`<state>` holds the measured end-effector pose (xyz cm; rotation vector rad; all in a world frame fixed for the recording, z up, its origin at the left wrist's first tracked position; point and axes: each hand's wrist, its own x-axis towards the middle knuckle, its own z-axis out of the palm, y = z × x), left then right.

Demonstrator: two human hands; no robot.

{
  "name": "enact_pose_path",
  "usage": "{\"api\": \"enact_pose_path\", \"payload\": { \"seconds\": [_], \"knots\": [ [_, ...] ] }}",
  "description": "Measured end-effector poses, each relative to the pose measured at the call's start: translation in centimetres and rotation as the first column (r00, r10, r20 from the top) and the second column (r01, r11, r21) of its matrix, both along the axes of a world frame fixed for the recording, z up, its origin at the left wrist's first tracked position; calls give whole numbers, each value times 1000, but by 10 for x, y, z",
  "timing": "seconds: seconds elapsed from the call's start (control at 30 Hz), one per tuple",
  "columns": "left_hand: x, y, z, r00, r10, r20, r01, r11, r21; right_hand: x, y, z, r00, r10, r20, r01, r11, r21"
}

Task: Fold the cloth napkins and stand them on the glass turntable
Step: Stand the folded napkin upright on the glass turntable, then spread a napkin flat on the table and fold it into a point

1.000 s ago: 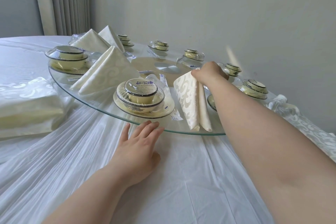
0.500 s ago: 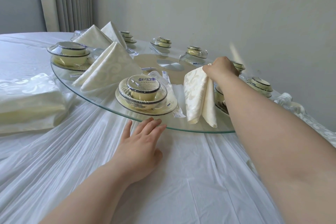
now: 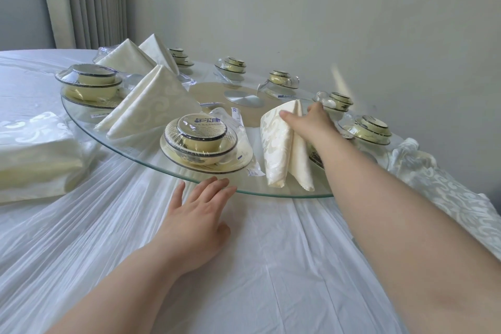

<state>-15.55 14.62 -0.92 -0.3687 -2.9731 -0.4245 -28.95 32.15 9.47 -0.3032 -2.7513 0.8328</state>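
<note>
The right hand (image 3: 311,122) pinches the top of a cream scroll-patterned folded cloth napkin (image 3: 279,149) standing near the front rim of the round glass turntable (image 3: 141,147), while the left hand (image 3: 198,214) lies on the white-draped worktop (image 3: 271,266), fingers straight, tips at the rim.

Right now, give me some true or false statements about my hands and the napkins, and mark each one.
1. The right hand holds the top of a folded napkin standing on the glass turntable. True.
2. The left hand holds a napkin. False: it lies flat on the white tablecloth, holding nothing.
3. Three more folded napkins stand further left on the turntable. True.
4. Every napkin is on the turntable. False: a napkin stack lies on the tablecloth, left of it.
</note>
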Motion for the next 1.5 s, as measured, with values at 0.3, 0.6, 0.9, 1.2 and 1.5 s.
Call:
{"api": "enact_pose_path", "payload": {
  "seconds": [0.3, 0.6, 0.9, 1.2, 1.5],
  "knots": [
    [3, 4, -4, 996, 2, -94, -2, 1000, -4, 99, 27, -32, 977, 93, -191, -92, 996, 17],
    [7, 9, -8, 972, -10, -234, 13, 1000, 12, 215, 146, -74, 973, -45, 226, -23, 957, 290],
    [25, 24, 14, 955, -105, -278, -16, 916, -401, 227, 156, -95, 990, -127, -66, 138, 970, 202],
    [53, 60, 38, 941, -240, -239, 127, 905, -406, 247, 149, -71, 884, 33, -466, 7, 996, 85],
    [98, 95, 15, 728, -582, -362, 521, 813, -258, 293, 101, -84, 812, 549, -200, -546, 835, 73]
  ]
}}
